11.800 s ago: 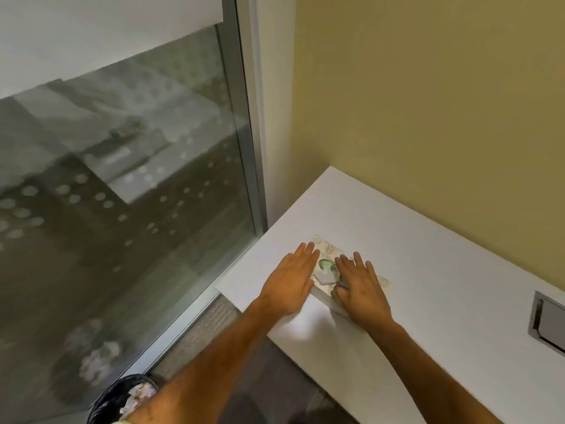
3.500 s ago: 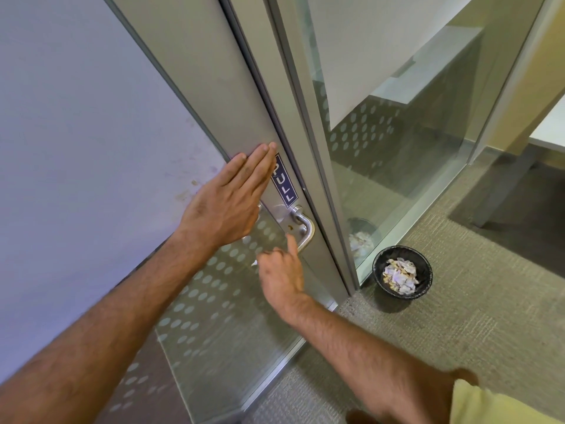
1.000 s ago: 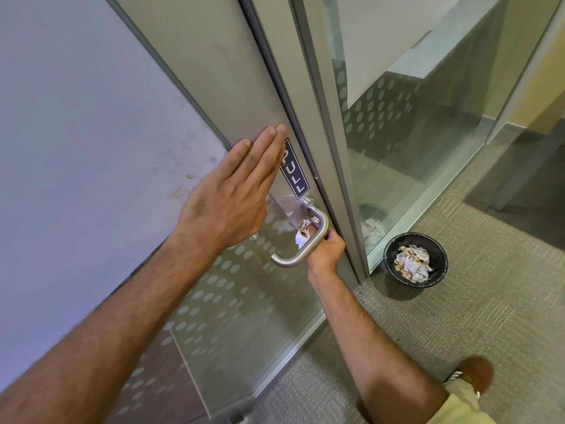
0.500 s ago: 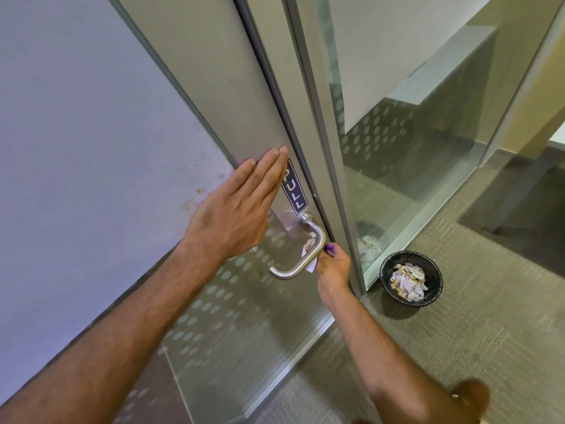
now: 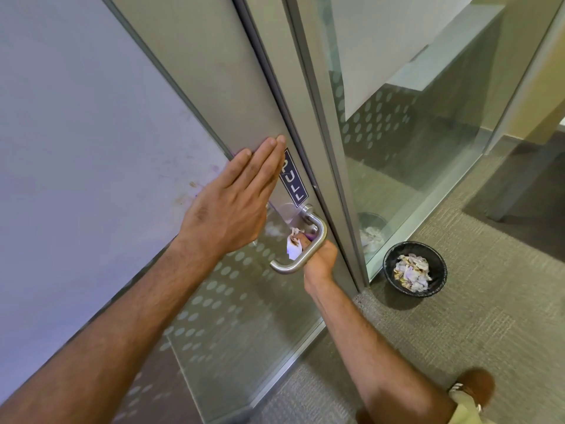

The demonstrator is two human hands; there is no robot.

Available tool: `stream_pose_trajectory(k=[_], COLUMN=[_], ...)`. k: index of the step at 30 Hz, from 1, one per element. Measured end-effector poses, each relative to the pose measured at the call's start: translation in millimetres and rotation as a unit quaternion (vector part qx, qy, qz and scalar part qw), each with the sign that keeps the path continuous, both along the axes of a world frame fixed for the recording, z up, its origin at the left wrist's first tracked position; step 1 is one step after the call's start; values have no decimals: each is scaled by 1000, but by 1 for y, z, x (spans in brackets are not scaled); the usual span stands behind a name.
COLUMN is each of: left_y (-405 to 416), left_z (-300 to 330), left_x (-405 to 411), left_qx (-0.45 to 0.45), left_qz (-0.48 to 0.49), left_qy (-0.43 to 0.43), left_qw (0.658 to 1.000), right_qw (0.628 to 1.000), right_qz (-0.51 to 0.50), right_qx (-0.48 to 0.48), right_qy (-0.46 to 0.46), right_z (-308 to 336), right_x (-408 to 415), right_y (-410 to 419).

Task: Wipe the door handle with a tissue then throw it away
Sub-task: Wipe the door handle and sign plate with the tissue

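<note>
A brushed-metal lever door handle sticks out from the grey door frame, below a blue PULL sticker. My right hand is wrapped around the lever from the right side, pressing a crumpled white tissue against it; the tissue pokes out behind the bar. My left hand lies flat against the door just left of the sticker, fingers straight and together, holding nothing. A black waste bin with several crumpled tissues stands on the carpet to the right of the door.
A glass partition with frosted dots runs right of the door frame, reflecting the bin. Grey carpet covers the floor. My brown shoe shows at the bottom right. A white wall panel fills the left.
My right hand has slid up along the lever with the tissue, now gripping it more closely. My left hand stays flat on the door.
</note>
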State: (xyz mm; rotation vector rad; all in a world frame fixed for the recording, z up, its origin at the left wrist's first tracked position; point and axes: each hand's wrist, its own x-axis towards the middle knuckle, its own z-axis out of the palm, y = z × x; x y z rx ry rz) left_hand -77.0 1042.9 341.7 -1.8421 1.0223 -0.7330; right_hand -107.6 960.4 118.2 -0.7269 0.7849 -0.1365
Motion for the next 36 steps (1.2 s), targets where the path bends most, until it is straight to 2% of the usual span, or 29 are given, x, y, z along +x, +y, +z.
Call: stream_pose_trajectory(k=[3,5,7,10,12,14,16,19,22,26,30,33,36], left_y=[0,0,1,2,2,2,2,2,1,1,2,2,2], left_z=[1,2,1,-1,-1,0,1,1,0,1,-1,-2,-3], left_x=[0,0,0,2,2,2,1,0,0,1,1,3,3], left_qx=[-3,-2,2,4,4,4,5,3,1,3,-8,-11,-12], left_qz=[-4,-4,0,5,5,5,4,3,5,9,2,2,-1], left_qy=[-6,-5,-7,-4,0,2,6,9,10,12,13,13,9], left_qw=[1000,1000,1000,1000,1000,1000,1000,1000,1000,1000,1000,1000,1000], right_qw=[997,995,992,986,977,938,903,897,923,956,959,941,879], right_qz=[-33,-65,-100,-126,-75,34,104,130,131,79,30,37,72], right_qx=[67,71,0,-104,-197,-335,-400,-406,-352,-274,-281,-336,-467], right_qy=[5,34,71,18,-38,-84,-121,-121,-88,-61,-2,-9,-61], right_z=[5,5,3,13,29,45,54,51,42,47,51,53,69], right_x=[-3,-8,-15,-22,-16,-5,4,2,-13,-22,-39,-57,-51], right_y=[1,-6,-26,-62,-75,-81,-86,-91,-86,-74,-64,-61,-69])
